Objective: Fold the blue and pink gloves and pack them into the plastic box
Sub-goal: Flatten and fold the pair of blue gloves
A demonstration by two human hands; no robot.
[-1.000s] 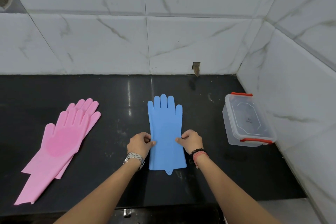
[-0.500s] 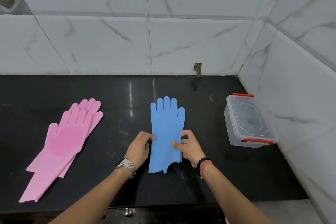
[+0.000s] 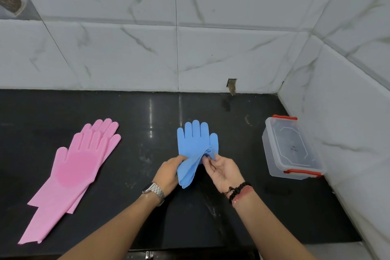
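Note:
The blue gloves (image 3: 195, 143) lie at the middle of the black counter (image 3: 147, 112), fingers pointing to the back wall. Their cuff end is lifted and bunched between my hands. My left hand (image 3: 168, 172) grips the cuff from the left. My right hand (image 3: 223, 170) pinches the gathered fabric on the right, palm turned up. The pink gloves (image 3: 78, 167) lie flat and stacked at the left, palm pad up. The clear plastic box (image 3: 291, 150) with red clips stands at the right, its lid on.
White marble-tiled walls close the counter at the back and right, and the box sits against the right wall. The counter's front edge runs just below my forearms. A small chipped hole (image 3: 231, 85) marks the back wall's base.
The blue gloves lay flat with my hands at their sides. Both hands have since lifted the cuff end off the counter and gathered it toward the fingers.

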